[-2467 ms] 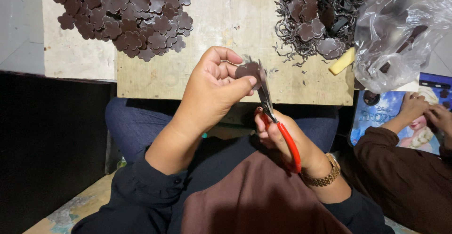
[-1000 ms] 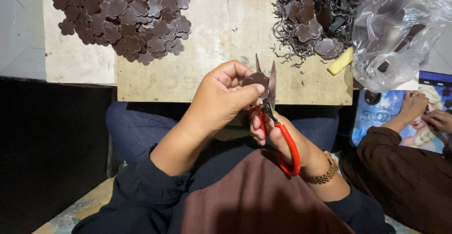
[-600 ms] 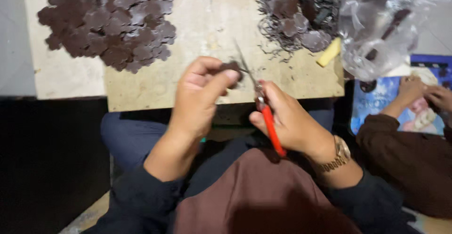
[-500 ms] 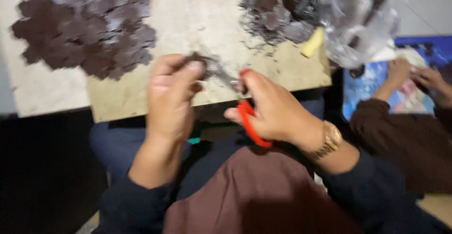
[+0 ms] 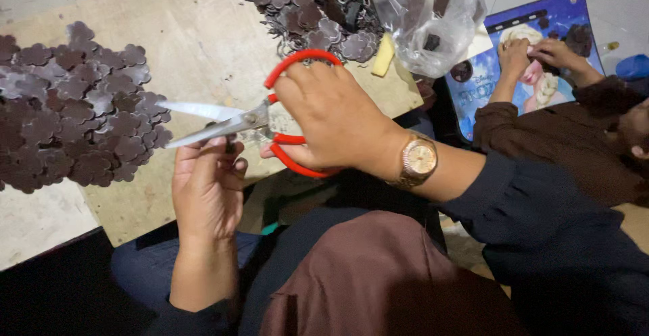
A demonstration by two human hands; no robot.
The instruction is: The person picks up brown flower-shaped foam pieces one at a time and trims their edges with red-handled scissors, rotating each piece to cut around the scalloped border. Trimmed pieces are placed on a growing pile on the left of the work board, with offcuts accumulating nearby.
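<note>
Scissors (image 5: 260,121), red-handled, gripped in right hand (image 5: 331,116), blades parted. Left hand (image 5: 206,187) just below blades, fingertips pinching small dark piece (image 5: 228,145). Brown cutout pile (image 5: 74,116) left of it.

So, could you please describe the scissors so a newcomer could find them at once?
Start at the pale wooden board with dark flower-shaped cutouts piled on it. At its near edge, the right hand holds the scissors: the only red-handled, shiny-bladed tool there.
</note>
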